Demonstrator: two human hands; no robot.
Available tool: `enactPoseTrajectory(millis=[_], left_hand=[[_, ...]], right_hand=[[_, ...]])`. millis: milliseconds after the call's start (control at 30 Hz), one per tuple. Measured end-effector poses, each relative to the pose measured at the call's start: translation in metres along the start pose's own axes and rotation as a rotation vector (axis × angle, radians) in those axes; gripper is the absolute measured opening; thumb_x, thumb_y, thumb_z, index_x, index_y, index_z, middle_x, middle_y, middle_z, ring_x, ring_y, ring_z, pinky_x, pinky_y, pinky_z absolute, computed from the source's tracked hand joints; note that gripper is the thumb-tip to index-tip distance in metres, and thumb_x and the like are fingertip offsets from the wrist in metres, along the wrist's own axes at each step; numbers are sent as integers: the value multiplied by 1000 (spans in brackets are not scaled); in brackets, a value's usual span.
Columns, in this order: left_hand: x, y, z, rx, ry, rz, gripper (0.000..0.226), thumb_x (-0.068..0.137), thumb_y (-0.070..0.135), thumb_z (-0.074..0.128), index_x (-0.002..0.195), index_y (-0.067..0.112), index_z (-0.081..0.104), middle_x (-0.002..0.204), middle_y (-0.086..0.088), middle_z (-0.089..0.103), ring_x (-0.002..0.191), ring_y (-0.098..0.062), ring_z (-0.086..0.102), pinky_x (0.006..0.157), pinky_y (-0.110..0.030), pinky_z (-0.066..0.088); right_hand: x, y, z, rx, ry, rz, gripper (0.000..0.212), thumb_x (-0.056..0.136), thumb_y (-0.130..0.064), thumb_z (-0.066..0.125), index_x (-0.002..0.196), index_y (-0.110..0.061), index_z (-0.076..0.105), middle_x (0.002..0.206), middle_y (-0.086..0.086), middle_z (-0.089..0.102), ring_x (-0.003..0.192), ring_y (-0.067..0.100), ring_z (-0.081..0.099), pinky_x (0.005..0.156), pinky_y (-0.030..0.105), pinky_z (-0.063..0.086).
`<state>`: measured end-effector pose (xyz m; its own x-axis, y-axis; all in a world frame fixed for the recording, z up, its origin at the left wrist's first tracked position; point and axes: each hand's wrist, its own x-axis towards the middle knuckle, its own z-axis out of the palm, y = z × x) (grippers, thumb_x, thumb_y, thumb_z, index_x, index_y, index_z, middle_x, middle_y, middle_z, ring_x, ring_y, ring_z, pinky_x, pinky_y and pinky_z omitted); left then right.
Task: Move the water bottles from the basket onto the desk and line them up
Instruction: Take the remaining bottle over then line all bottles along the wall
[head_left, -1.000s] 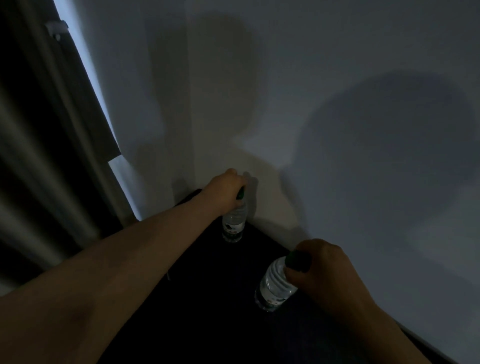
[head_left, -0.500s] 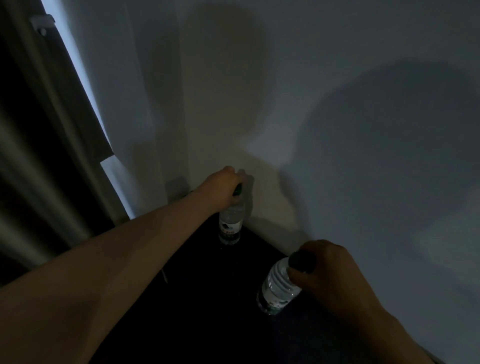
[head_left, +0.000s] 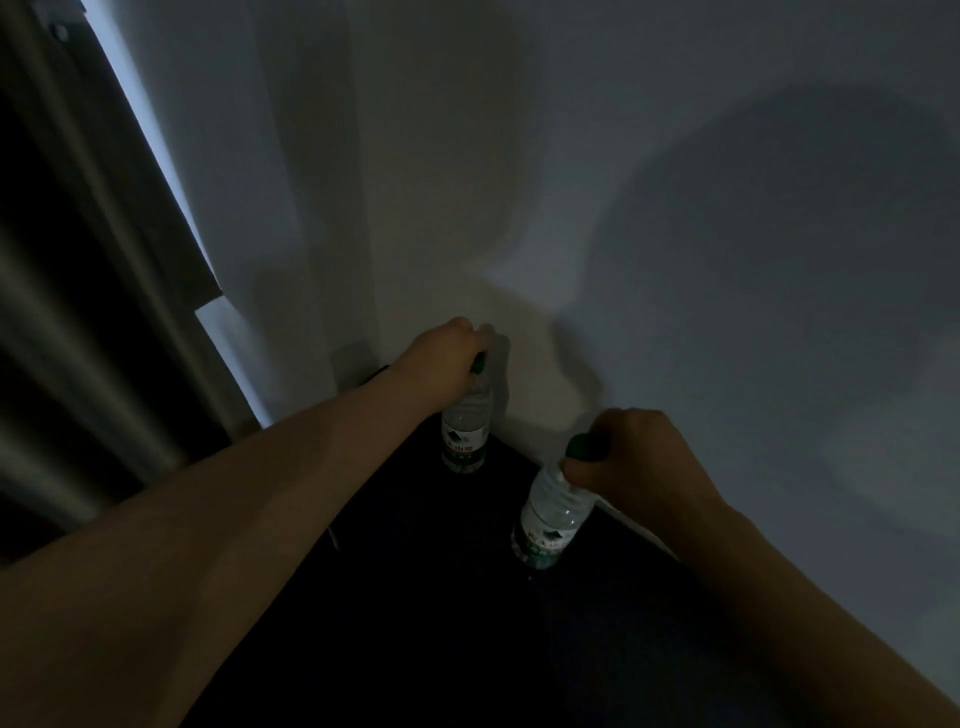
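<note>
Grey wall (head_left: 675, 208), smooth and matt, fills most of the view and carries large soft shadows. At the left hangs a dark curtain (head_left: 78, 312) in vertical folds, cut off by the frame edge, with a thin bright strip of light beside it. Below lies the desk (head_left: 415, 597), a flat black surface. Its texture is lost in the dim light and its near edge is out of view.

The left hand (head_left: 441, 364) reaches to the far corner of the desk, fingers curled around the top of the far bottle (head_left: 464, 436). This bottle stands upright on the desk close to the wall, long axis vertical, cap upward. The right hand (head_left: 639, 457) grips the neck of the near bottle (head_left: 553, 519) with curled fingers. This one leans, top toward the wall at the right, base down at the desk; whether the base touches, I cannot tell.

Both bottles are clear ribbed plastic with a white and green label, the print unreadable. The green cap (head_left: 584, 447) of the near bottle shows well; the other cap (head_left: 478, 364) is mostly hidden by fingers.
</note>
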<state>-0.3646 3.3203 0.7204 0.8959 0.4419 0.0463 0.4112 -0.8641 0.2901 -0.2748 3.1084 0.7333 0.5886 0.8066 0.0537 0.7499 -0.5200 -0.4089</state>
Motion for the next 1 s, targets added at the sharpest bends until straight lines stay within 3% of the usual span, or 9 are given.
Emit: enactPoseTrajectory(millis=[133,300,533,700,867,1000], left_hand=[[-1,-1,1,-3,9,12,38,86,5,60,123,4,55,113,-23,50,100,-36,53,70,-28,33],[-1,-3,2,-18,17,8,36,85,7,61,120,4,56,114,-21,49,100,-34,53,68,-25,30],[0,-8,-5,-17,6,48,34,82,9,64,114,2,58,107,-21,49,95,-34,53,67,-26,32],[4,-16,-7,13,16,50,32,82,11,64,113,3,58,106,-19,50,93,-32,54,65,-26,32],[10,-22,-11,18,6,28,36,80,12,67,114,4,58,108,-19,49,96,-34,54,71,-31,38],[13,-31,-13,21,23,19,38,82,11,65,118,6,57,110,-20,50,97,-34,55,69,-28,33]], right_hand=[[22,-4,3,-9,-19,1,32,75,-23,72,64,-4,49,60,9,45,56,16,41,52,27,30],[50,-11,7,-16,15,22,34,75,-25,71,64,-5,46,59,12,41,53,17,39,50,27,29],[69,-18,12,9,44,29,39,75,-22,71,60,-6,39,51,3,26,46,11,25,44,24,19],[76,-20,16,15,48,29,50,75,-22,72,51,-11,29,50,2,27,45,11,25,43,26,19],[84,-23,19,0,36,68,45,75,-24,72,54,-8,35,51,2,30,46,12,28,43,25,21],[87,-23,22,20,41,86,45,75,-26,73,56,-7,37,52,3,32,46,12,30,43,24,22]])
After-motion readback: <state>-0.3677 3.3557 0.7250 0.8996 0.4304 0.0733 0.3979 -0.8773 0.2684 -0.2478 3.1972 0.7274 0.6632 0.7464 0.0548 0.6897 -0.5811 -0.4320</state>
